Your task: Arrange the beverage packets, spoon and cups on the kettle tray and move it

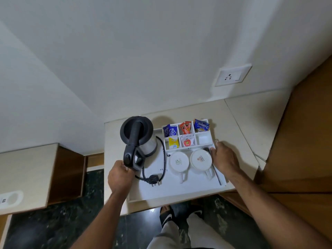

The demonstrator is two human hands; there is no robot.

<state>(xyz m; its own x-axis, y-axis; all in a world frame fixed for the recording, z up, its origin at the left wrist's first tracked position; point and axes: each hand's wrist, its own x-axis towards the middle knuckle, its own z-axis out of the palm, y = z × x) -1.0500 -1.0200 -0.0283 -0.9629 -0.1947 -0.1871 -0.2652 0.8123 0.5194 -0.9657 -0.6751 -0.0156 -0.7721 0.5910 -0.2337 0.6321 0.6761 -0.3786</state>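
White kettle tray (181,190) on the counter holds sorted packets (186,134), two upturned cups (189,161), a spoon (216,174).

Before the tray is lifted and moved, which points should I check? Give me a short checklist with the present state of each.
1. Both hands on the tray: ok. The left hand is at its left edge, the right hand at its right edge.
2. Packets in their compartments: ok; one compartment holds none.
3. Cups on the tray: ok, both upside down, side by side.
4. Spoon on the tray: ok, along the right edge beside the cups.
5. Kettle cord and plug inside the tray: ok, unplugged.
6. Kettle seated firmly: cannot tell.
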